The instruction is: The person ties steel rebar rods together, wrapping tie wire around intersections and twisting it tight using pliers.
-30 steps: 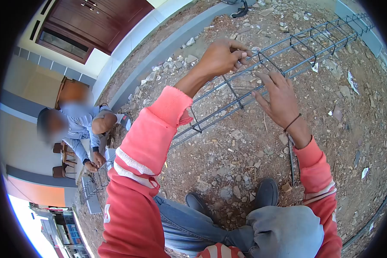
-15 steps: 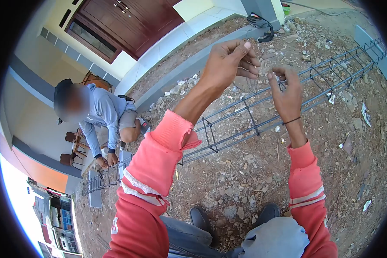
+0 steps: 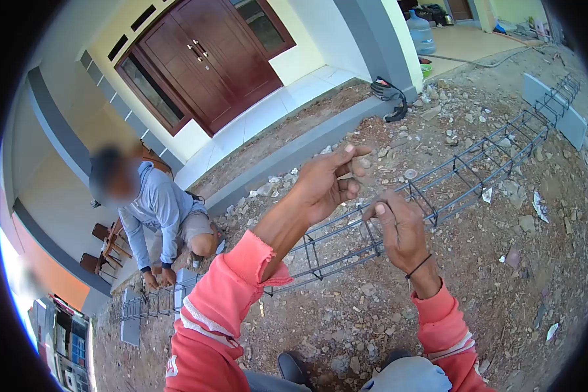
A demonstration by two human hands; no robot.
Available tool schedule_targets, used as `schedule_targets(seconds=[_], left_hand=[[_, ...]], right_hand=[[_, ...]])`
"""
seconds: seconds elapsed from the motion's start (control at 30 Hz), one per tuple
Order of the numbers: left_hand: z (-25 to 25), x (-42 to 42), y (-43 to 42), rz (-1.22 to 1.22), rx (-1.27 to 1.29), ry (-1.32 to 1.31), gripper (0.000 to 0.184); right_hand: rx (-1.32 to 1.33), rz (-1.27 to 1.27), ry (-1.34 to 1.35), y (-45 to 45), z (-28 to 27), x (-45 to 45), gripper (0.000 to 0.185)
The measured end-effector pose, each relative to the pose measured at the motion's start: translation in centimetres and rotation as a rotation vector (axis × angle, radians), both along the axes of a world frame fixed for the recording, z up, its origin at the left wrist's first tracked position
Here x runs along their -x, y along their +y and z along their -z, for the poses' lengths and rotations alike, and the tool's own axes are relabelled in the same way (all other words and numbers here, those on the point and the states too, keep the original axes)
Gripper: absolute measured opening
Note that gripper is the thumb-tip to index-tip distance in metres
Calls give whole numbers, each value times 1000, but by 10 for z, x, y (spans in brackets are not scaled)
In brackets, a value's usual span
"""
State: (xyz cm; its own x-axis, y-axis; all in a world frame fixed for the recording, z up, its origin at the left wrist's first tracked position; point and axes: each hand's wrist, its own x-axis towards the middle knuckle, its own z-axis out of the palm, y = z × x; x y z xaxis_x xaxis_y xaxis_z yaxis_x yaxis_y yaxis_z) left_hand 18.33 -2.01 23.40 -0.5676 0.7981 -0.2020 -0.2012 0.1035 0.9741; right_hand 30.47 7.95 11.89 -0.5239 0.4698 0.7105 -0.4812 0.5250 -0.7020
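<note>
Outdoor building work in the front yard of a house.
Dark red double doors open off a white-tiled porch beside a grey-edged pillar, and a large blue water bottle stands on a paved floor beyond; in front, bare ground strewn with rubble lies under a long cage of metal bars, and another person crouches at a similar cage.

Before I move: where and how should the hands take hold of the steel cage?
Probably by the near long bars of the steel cage, between two cross rings, from above, on your side. It lies across in front, that side facing the shoes, and gaps between rings leave finger room.
</note>
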Motion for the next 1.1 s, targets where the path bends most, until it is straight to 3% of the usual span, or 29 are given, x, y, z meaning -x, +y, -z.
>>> schedule_targets(seconds=[0.07,0.2,0.27,0.3,0.37,0.47,0.57,0.67,0.8,0.87,0.9,0.97,1.0,1.07,1.1], left_hand=[[-1,-7,-8,-56,29,17,43],[-1,8,-32,-84,13,-60,42],[-4,7,-43,-113,33,-78,38],[-8,4,-44,-93,35,-88,38],[-14,-4,-46,-134,41,-144,36],[-16,-16,-41,-121,-32,-180,35],[-12,-29,-25,-72,-112,-253,35],[-3,-37,-9,124,-199,-360,38],[-7,-49,17,190,-268,-293,37],[-2,-39,31,287,-324,-388,34],[2,-38,37,328,-348,-404,34],[7,-37,45,454,-415,-547,33],[5,-38,47,486,-436,-563,33],[1,-45,44,521,-494,-642,31],[0,-47,42,538,-511,-656,31]], right_hand=[[-118,-44,4,-2,7,-3,21],[2,-141,-106,-18,10,3,25],[320,-348,-128,-26,6,2,31],[324,-328,-134,-27,6,2,31],[544,-573,-25,-27,8,3,34],[505,-545,103,-30,13,5,33],[354,-297,222,-29,9,-1,33],[97,-38,187,-16,4,-21,34],[7,178,112,15,6,-46,35],[216,-39,83,22,-4,-65,36],[185,-1,73,25,-9,-74,36],[605,-401,66,24,-18,-86,37],[581,-370,54,23,-20,-90,37],[884,-658,103,19,-17,-91,41],[870,-637,90,15,-17,-91,41]])
